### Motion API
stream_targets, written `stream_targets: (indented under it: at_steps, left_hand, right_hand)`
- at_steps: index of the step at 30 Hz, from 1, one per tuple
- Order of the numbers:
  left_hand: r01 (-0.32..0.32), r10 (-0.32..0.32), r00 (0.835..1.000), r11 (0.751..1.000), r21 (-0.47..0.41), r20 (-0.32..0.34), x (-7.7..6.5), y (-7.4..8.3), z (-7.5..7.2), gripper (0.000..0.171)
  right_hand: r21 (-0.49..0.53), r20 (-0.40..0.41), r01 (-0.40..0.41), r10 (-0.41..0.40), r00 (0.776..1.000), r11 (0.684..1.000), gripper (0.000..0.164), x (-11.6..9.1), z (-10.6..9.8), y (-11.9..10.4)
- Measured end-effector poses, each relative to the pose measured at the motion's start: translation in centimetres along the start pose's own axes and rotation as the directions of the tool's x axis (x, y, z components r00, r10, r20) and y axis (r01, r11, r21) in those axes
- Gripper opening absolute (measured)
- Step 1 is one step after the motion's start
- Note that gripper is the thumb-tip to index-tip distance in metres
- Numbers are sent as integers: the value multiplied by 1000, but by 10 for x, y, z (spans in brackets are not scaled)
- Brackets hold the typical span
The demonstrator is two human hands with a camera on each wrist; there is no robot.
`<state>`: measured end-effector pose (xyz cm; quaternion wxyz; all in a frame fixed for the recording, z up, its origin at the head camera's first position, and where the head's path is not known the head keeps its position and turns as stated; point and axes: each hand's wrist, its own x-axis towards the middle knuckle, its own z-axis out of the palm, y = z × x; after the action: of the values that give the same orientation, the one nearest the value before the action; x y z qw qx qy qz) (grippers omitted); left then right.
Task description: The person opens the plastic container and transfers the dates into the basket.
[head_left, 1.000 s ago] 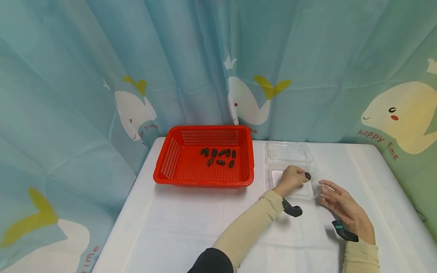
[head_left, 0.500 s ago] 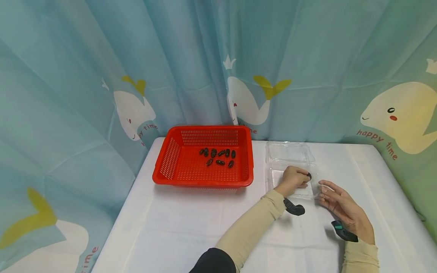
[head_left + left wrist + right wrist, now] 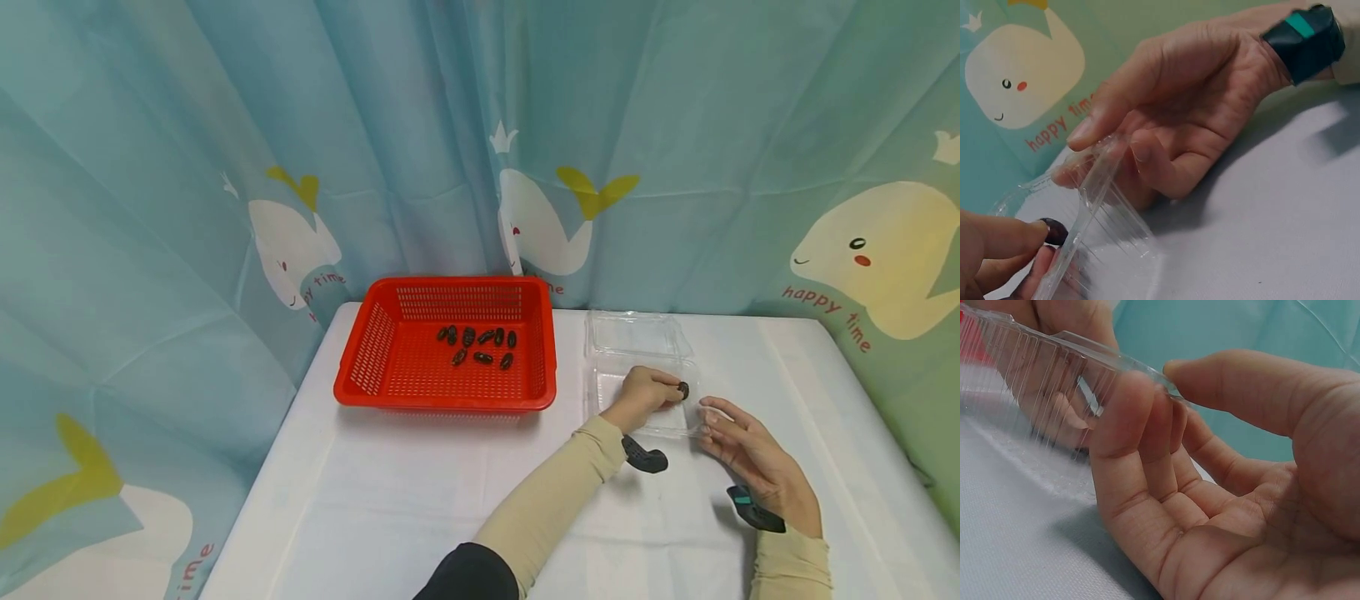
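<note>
My left hand (image 3: pixel 643 393) reaches into a clear plastic clamshell box (image 3: pixel 592 390) and pinches a dark, shiny date (image 3: pixel 683 390) near the box's right side. Thumb and forefinger hold the date (image 3: pixel 1055 232) just inside the clear wall in the left wrist view. My right hand (image 3: pixel 765 462) grips the box's near right corner. In the right wrist view its thumb lies on the rim and its fingers (image 3: pixel 1119 450) curl against the outer wall. The box's lid (image 3: pixel 633 335) lies folded back behind it. Part of the box floor is hidden under my left hand.
A red perforated basket (image 3: pixel 390 377) stands on the white table (image 3: pixel 420 483) to the left, with several dates (image 3: pixel 483 357) on its floor. A blue-green curtain (image 3: pixel 420 167) printed with whales hangs along the table's back and sides.
My left hand has shifted slightly to the right inside the box, and the pinched date has moved with it. My right hand keeps its hold on the box corner.
</note>
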<state>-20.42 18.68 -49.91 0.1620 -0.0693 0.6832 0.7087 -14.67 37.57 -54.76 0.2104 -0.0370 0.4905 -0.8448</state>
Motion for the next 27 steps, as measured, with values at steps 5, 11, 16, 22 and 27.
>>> stream_targets:
  at_steps: [5, 11, 16, 22, 27]
  left_hand:
    - [-27, 27, 999, 1000, 1, 42, -1, 1, -1, 16]
    - [-3, 4, 995, 1000, -8, 103, 1, 0, -1, 16]
    - [29, -11, 977, 997, -77, 215, 7, -4, -9, 20]
    - [95, -48, 947, 986, -137, 317, 6, 4, -26, 22]
    - [107, -49, 931, 984, -140, 361, 0, 16, -40, 22]
  right_hand:
    - [6, 17, 8, -8, 1000, 1000, 36, 1, 0, 0]
    - [8, 27, 13, -13, 1000, 1000, 36, 1, 1, 0]
    - [15, 23, 2, -3, 1000, 1000, 36, 1, 1, 0]
    - [5, 14, 1, -1, 1000, 1000, 37, 1, 0, 1]
    - [-31, -1, -14, 14, 1000, 999, 34, 0, 1, -1]
